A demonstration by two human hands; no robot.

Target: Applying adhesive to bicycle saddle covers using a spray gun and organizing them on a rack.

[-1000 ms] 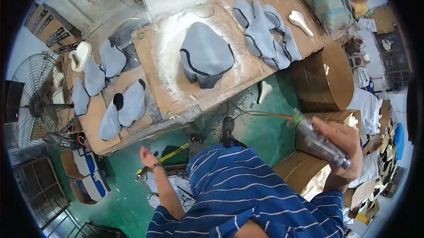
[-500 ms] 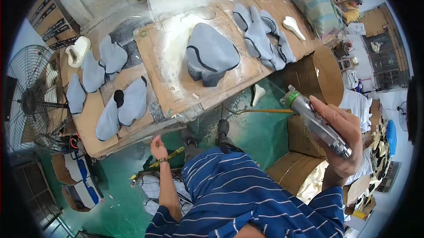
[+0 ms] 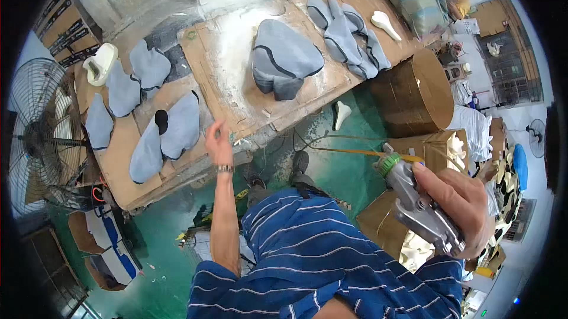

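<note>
My right hand, low on the right, grips a metal spray gun with a green ring near its nozzle. Its front points up and left, apart from the table. My left hand, a watch on the wrist, reaches to the table's front edge with bent, parted fingers and nothing visible in it. Nearest to it lies a grey saddle cover with a narrow dark strip at its tip. On a whitened cardboard sheet in the middle rests a large grey saddle-shaped piece with black trim.
More grey covers lie left and back right. Cream saddle-shaped pieces lie on the table and below its edge. A large fan stands left. Right are cardboard containers and a yellowish hose; another person is far right.
My left hand has risen from below the table edge to beside the grey cover. My right hand has lowered slightly with the spray gun, which is turned more steeply. The view has shifted a little.
</note>
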